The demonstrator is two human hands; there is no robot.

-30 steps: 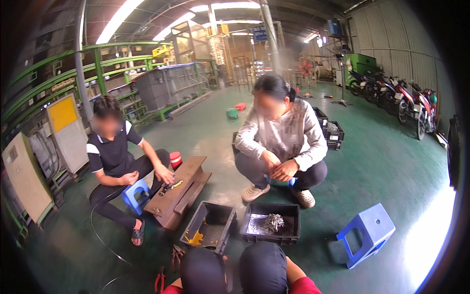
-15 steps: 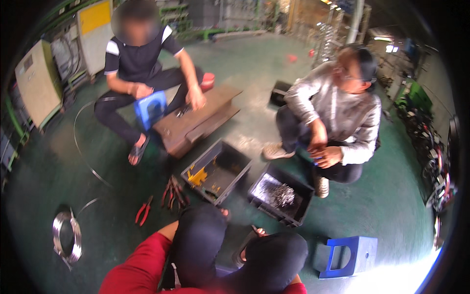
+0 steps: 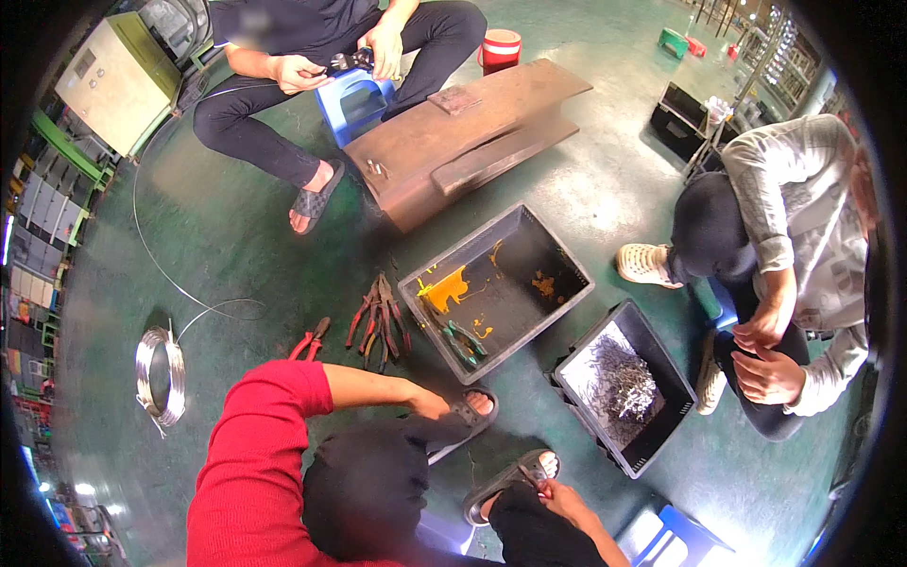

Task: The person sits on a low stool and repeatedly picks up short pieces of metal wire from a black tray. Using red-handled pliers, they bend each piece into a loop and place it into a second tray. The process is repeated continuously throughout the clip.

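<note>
A silvery wire coil lies left of red-handled metal pliers. My left hand is by one dark sandal, near the yellow-stained black plastic crate; my right hand is near the black crate of silvery metal pieces. I cannot tell whether either holds anything.

The left hand was partly hidden; a blue stool was cut off past the right crate's near corner.
</note>
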